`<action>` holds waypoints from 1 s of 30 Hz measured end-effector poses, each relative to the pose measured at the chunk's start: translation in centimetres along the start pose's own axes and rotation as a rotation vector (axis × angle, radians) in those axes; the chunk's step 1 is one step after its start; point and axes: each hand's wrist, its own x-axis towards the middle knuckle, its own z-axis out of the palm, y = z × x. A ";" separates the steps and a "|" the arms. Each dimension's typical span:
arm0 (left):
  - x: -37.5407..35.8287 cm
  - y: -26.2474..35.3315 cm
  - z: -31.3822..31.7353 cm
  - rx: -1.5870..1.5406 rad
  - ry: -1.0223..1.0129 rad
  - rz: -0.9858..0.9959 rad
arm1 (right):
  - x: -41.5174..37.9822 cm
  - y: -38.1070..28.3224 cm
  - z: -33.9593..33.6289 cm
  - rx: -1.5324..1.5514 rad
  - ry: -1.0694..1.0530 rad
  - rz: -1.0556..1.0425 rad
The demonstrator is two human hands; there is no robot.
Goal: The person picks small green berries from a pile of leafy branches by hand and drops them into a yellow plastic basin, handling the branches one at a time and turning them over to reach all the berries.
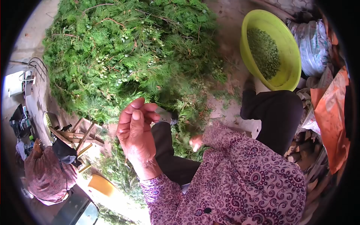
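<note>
My left hand (137, 131) is raised in front of the green branches, its fingers loosely curled and the thumb up near them. Nothing shows between those fingers. Lower and to the right, my right hand (195, 143) pokes out of a patterned sleeve (219, 137), small and blurred. Its fingers cannot be made out, nor whether it holds anything. It is close to loose green sprigs (180, 140) between my legs. A large heap of leafy evergreen branches (123, 56) with pale small cones or berries lies ahead of both hands.
A yellow-green basin (296, 63) with many small green pieces (264, 52) stands beyond my dark-trousered knee (277, 108). At right are a plastic sack (311, 45), orange sheeting (332, 120) and stacked wood (305, 153). To the left are a wooden stool (80, 135), a yellow container (101, 185) and a reddish bundle (48, 174).
</note>
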 end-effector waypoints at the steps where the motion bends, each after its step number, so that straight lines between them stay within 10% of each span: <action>1: 0.0 -0.1 0.0 -0.010 -0.005 -0.003 | -2.9 -2.8 0.1 0.208 -0.130 0.058; 4: 0.0 -0.2 0.1 -0.023 -0.015 -0.009 | -0.6 -0.2 4.3 0.077 0.181 -0.215; 6: -0.1 -0.2 0.1 -0.025 -0.019 -0.011 | -1.2 1.3 1.6 0.330 0.315 0.001; 8: -0.1 -0.2 0.3 -0.010 -0.001 -0.015 | -2.9 4.6 -2.0 0.089 0.943 0.008; 10: -0.1 -0.1 0.6 -0.017 0.001 -0.015 | -6.0 5.6 -6.0 0.667 1.444 0.393; 14: 0.0 -0.1 0.8 -0.015 -0.001 -0.041 | -10.5 7.9 -12.7 0.941 1.854 0.524; 21: 0.3 -0.4 0.9 -0.015 0.019 -0.045 | -11.9 7.4 -18.8 1.040 1.512 0.518; 30: 0.8 -0.6 1.9 0.007 -0.019 -0.026 | -16.7 3.5 -17.6 1.419 1.310 -0.059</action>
